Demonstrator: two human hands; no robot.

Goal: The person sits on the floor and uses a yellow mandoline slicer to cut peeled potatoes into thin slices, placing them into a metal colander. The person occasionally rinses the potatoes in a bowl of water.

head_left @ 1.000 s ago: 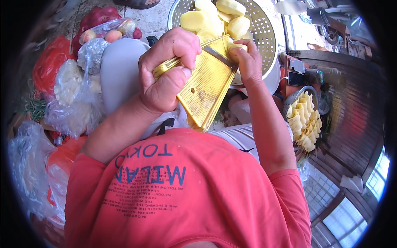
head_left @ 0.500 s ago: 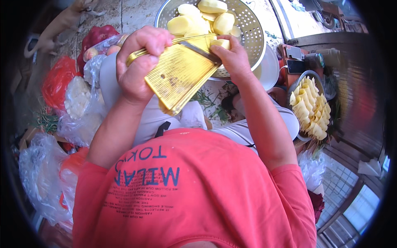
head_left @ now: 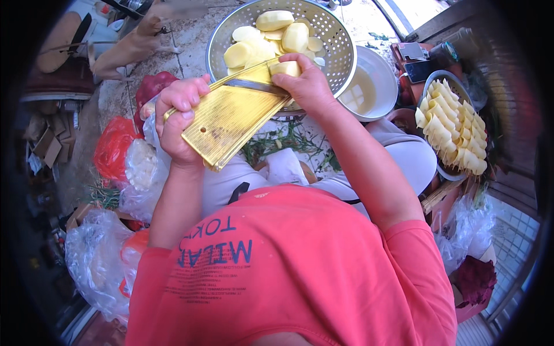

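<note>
1. Fingertips risk the blade: the right hand (head_left: 309,86) presses a small potato piece (head_left: 285,68), fingers clamped together on it, just above the slot.
2. Left hand (head_left: 179,118), fingers wrapped tight, tilts the yellow slicer (head_left: 231,118) over the colander (head_left: 334,40); a slipping grip would scatter slices.

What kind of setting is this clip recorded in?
Probably an informal outdoor food-prep spot, maybe a street stall or yard. The person sits low over rough ground, slicing a potato piece on a yellow slicer board above a metal colander, with a bowl of skewered slices and plastic bags around.
</note>
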